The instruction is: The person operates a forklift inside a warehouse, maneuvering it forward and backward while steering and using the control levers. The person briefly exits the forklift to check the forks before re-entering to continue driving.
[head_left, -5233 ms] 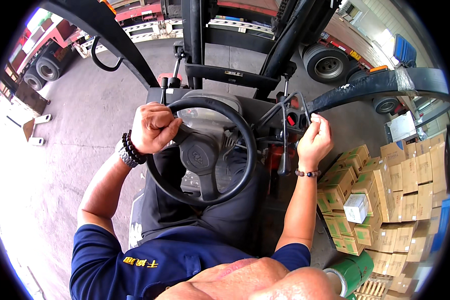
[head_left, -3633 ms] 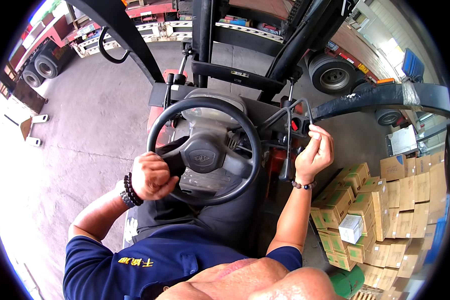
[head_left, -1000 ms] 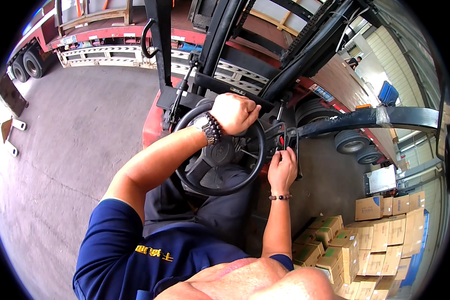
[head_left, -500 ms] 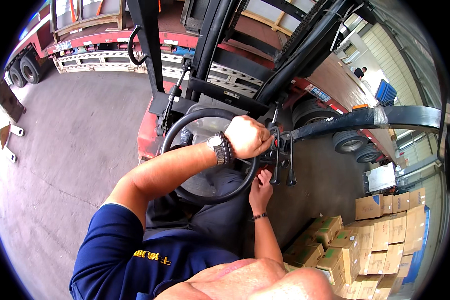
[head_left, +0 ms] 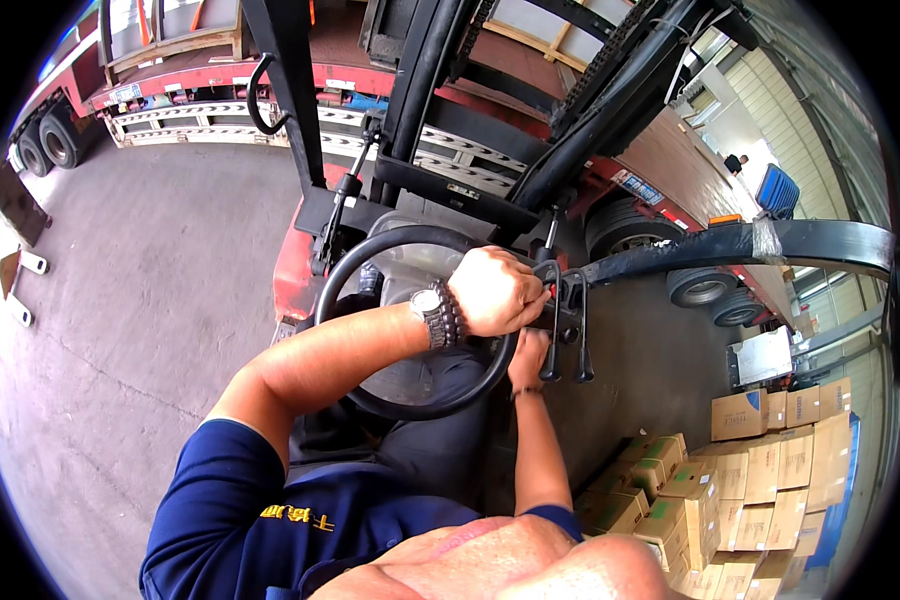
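Left hand (head_left: 498,290) and right hand (head_left: 530,358) are set close together at the right side of the steering wheel (head_left: 410,236), which is mounted above the lap, on the near side of the black mast (head_left: 420,110). Its rim is judged stiff, sturdy and smooth; since it is borne by its column, no weight need be carried, though bare skin might slip on it. It is best gripped around the outer ring, clear of the spokes. By the left hand the rim is grasped at its far right part, the fingers curled and the back of the hand turned up. The right hand is placed lower, just left of the levers (head_left: 583,368); its fingers are largely hidden, so whether anything is gripped cannot be told. Stacked cartons (head_left: 765,465) are seen at the near right.
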A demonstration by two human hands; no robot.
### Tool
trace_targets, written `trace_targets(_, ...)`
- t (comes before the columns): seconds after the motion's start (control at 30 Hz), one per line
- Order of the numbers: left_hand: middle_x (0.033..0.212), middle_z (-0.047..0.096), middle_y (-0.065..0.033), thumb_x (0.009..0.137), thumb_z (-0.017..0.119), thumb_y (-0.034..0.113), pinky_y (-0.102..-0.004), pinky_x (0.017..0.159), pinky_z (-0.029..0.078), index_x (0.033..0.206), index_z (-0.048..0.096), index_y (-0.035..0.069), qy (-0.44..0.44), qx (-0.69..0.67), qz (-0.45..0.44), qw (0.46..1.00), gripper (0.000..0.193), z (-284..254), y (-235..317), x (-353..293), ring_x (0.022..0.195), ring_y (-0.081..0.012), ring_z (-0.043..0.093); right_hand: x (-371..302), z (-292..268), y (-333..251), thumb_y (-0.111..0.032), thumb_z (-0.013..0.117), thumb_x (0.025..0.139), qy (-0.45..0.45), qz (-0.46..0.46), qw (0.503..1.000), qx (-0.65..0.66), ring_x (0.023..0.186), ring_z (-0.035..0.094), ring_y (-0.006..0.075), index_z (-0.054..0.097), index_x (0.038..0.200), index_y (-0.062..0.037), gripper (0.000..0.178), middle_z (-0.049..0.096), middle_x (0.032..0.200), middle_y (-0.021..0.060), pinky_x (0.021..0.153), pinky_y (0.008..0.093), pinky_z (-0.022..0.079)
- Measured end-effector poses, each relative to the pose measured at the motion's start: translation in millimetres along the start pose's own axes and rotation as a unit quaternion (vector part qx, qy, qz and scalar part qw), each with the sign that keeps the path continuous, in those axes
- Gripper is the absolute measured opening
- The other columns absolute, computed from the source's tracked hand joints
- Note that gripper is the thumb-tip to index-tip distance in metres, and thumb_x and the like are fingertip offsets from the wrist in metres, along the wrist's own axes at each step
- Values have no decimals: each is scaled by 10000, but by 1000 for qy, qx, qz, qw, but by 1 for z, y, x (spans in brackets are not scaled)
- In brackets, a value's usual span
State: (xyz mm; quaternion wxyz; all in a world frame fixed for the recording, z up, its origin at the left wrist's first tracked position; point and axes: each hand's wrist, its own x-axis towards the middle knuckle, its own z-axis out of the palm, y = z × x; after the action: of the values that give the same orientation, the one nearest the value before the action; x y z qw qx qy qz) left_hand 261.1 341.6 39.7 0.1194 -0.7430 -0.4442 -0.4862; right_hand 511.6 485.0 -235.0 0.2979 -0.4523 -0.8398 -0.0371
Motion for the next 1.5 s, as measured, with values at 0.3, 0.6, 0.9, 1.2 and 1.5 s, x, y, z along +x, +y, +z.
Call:
trace_targets(0.3,654,648,-64,967,807,217,-450,671,562,678,639,106,7,-3,27,1000,352,4,10,0,661,-333,701,-81,-158,-93,-73,682,1049,51,-71,991,103,968,706,438,713,953,15,134,763,1044,184,889,539,588)
trace_targets(0.6,669,676,-68,964,807,223,-452,684,570,674,657,100,6,-26,26,999,348,8,18,-9,676,-324,717,27,-230,-145,-104,713,1021,136,-107,985,19,969,714,375,739,943,-7,128,794,1091,120,878,490,583)
trace_targets(0.9,681,679,-69,964,804,232,-451,693,571,691,664,99,7,-20,43,999,334,2,20,-4,684,-322,718,46,-213,-130,-191,697,1077,41,-32,998,41,1189,733,447,756,1090,-10,191,777,1280,206,1011,550,586)
trace_targets(1.2,679,681,-71,960,804,231,-448,702,576,687,665,104,1,-13,34,999,331,4,18,-9,687,-324,723,46,-213,-135,-224,677,1101,-80,40,995,53,1214,718,512,711,1090,-5,222,737,1277,309,976,563,607)
trace_targets(1.5,686,689,-68,958,805,227,-449,699,574,682,661,110,-3,-11,34,999,333,7,18,-9,691,-319,725,76,-235,-83,-226,651,1127,-1,84,995,-61,926,802,418,733,1137,25,265,805,1051,259,840,545,631)
